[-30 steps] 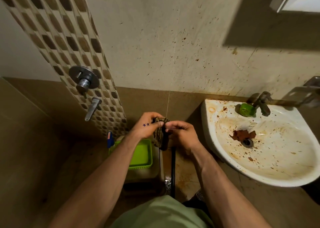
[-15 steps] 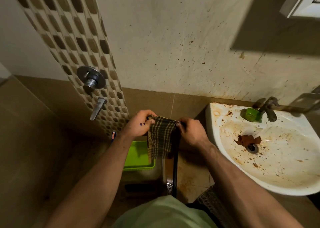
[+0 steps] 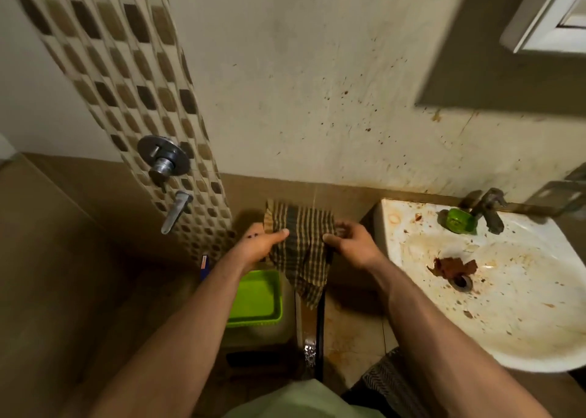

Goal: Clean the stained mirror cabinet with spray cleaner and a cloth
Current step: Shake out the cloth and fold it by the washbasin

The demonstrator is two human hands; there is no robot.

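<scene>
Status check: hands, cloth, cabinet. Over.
Left hand and right hand both grip the checked cloth, spread between them. Mirror cabinet up right, not yet touched. Nothing in the way.

Your white-framed mirror cabinet (image 3: 548, 18) runs off the top right corner, only one blurred corner showing; the brown checked cloth (image 3: 304, 252) covers the fingers of your left hand (image 3: 257, 243).
</scene>
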